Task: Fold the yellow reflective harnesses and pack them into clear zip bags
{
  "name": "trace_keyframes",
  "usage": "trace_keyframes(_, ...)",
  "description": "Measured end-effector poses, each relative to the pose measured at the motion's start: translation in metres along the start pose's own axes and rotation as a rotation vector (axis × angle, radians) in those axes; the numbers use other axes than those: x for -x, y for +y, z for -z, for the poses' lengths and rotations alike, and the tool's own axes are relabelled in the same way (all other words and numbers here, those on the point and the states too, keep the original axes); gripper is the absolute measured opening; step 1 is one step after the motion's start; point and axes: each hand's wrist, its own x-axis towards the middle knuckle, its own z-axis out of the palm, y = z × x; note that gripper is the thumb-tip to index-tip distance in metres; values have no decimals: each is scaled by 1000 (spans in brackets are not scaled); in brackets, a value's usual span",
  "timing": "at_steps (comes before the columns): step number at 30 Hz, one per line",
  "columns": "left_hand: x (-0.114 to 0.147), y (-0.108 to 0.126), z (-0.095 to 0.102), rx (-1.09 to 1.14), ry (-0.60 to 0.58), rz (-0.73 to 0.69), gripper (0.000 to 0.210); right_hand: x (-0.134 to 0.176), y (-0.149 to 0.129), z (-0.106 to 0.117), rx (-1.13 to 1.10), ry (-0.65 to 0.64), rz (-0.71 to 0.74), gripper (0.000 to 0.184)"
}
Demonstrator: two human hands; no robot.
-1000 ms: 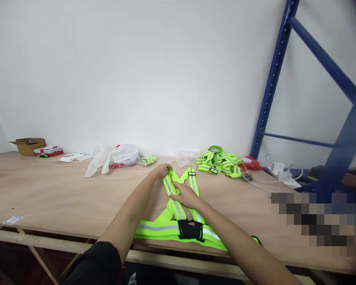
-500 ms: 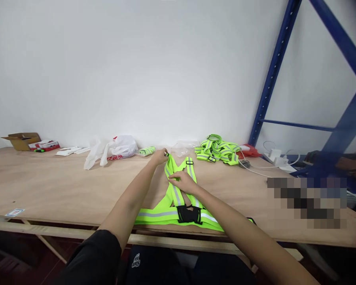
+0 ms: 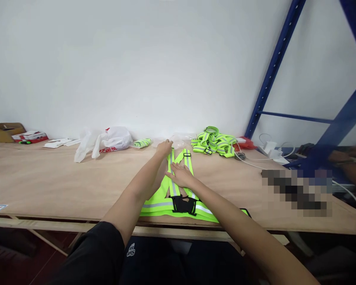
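A neon-yellow reflective vest point(image 3: 157, 206) made of straps with silver stripes lies spread at the table's front edge, its black buckle point(image 3: 184, 205) at the lower middle. My left hand point(image 3: 164, 149) is closed on the top end of the left strap. Flat across the straps, fingers stretched out, rests my right hand point(image 3: 180, 174). To its upper right, a black slider point(image 3: 187, 154) shows on the other strap. The strap end inside my left hand is hidden.
Behind the vest lie a heap of similar vests point(image 3: 215, 142), a folded one point(image 3: 142, 143), a clear plastic bag point(image 3: 179, 140) and a white bag point(image 3: 115, 138). A cardboard box point(image 3: 6, 132) stands far left. A blue rack point(image 3: 273, 71) and a person's arm point(image 3: 351, 166) are on the right.
My left hand has drawn the left strap upright and slightly right, closer to the other strap. My right hand has flattened onto the straps. The camera view has shifted a little.
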Motion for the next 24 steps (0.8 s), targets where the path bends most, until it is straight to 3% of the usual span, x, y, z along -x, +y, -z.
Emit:
trace_keyframes(3,3,5,1,-14,-49,-18,36,0,-1,4,7,-79,-8,85)
trace_keyframes(7,10,8,19,-15,-128,-113,37,0,-5,9,61,-176,-46,95)
trace_keyframes(11,42,13,30,5,-238,-257,45,-1,-7,10,75,-182,-54,94)
trace_keyframes(17,91,15,10,97,-413,-365,58,-1,-7,9,82,-146,-34,81)
trace_keyframes(24,108,4,-1,250,-405,-257,78,0,-5,5,65,-59,-27,78)
